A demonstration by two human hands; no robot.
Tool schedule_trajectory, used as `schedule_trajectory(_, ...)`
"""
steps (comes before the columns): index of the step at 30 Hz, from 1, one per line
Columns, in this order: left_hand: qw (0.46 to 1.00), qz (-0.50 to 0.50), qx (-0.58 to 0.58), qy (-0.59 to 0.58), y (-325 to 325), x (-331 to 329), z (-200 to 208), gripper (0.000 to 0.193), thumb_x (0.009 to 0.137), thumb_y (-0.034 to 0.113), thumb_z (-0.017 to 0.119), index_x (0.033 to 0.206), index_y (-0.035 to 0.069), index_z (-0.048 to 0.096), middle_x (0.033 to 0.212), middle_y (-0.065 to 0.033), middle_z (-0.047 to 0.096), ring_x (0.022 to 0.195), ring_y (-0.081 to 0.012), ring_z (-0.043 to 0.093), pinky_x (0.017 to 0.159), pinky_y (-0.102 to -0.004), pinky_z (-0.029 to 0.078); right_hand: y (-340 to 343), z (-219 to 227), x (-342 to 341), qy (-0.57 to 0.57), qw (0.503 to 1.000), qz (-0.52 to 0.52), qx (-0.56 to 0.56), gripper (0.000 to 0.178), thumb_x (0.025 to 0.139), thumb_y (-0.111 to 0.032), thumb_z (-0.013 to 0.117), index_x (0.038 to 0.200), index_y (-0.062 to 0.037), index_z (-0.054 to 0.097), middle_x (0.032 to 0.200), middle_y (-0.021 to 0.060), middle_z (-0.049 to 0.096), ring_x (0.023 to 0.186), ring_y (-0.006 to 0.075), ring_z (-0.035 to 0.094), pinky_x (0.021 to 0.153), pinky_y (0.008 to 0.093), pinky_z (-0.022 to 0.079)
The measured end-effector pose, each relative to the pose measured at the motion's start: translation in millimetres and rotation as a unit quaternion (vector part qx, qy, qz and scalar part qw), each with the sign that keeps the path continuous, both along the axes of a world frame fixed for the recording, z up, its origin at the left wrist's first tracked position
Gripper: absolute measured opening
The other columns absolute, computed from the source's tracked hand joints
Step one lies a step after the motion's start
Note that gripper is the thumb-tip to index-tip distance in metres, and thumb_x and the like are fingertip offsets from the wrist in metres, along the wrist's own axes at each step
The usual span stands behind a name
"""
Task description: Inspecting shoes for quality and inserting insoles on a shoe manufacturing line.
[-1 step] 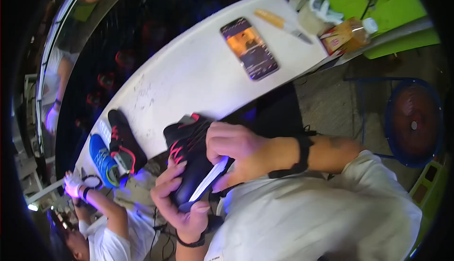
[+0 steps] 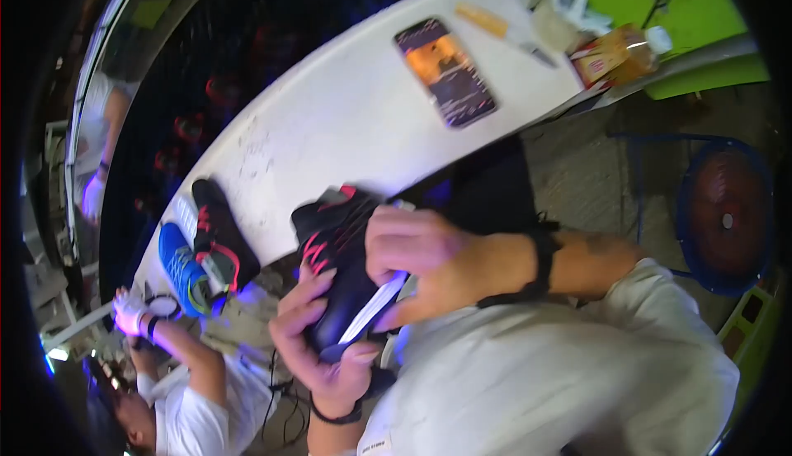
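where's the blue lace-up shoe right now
In the head view, the blue lace-up shoe is at left, at the white table's left end, just left of a black shoe with pink trim.

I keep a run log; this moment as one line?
left hand: grips black shoe at toe | right hand: at shoe's side | white table: phone, yellow-handled tool | left end: blue shoe, second black shoe

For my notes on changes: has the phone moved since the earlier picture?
No: the phone keeps its place against the edges of the white table; the whole view shifted.
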State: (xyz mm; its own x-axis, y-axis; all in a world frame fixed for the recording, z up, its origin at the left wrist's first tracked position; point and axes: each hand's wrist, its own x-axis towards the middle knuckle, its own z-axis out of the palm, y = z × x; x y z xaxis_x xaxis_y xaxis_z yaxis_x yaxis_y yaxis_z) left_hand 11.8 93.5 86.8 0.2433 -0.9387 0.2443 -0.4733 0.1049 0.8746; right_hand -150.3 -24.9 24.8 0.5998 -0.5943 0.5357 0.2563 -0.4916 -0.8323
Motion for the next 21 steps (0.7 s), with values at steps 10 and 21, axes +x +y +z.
schedule_trajectory(10, 0.991, -0.108, -0.084, 0.002, 2, 30, -16, 0.062, 0.066, 0.023, 0.097, 0.102, 0.001, 0.051, 0.110, -0.0246, 0.069, 0.111, -0.0373, 0.067, 0.107, -0.0611, 0.043, -2, -1, 11, -0.023, 0.998, 0.048, -0.029, 0.044, 0.058, -0.014, 0.089, 0.079, -0.0083, 0.052, 0.079, 0.0066, 0.049, 0.073, 0.0275, 0.052, 0.063, 0.0389, 0.044)
schedule_trajectory(21, 0.918, -0.105, 0.084, -0.372, -20, 33, 36, 0.061, 0.065, 0.037, 0.090, 0.100, -0.003, 0.062, 0.105, -0.0212, 0.072, 0.093, -0.0383, 0.069, 0.081, -0.0434, 0.056, -4, -32, 18, 0.058, 0.997, -0.012, 0.042, 0.038, 0.062, -0.012, 0.084, 0.089, -0.0063, 0.058, 0.088, 0.0092, 0.054, 0.080, 0.0296, 0.057, 0.067, 0.0397, 0.049)
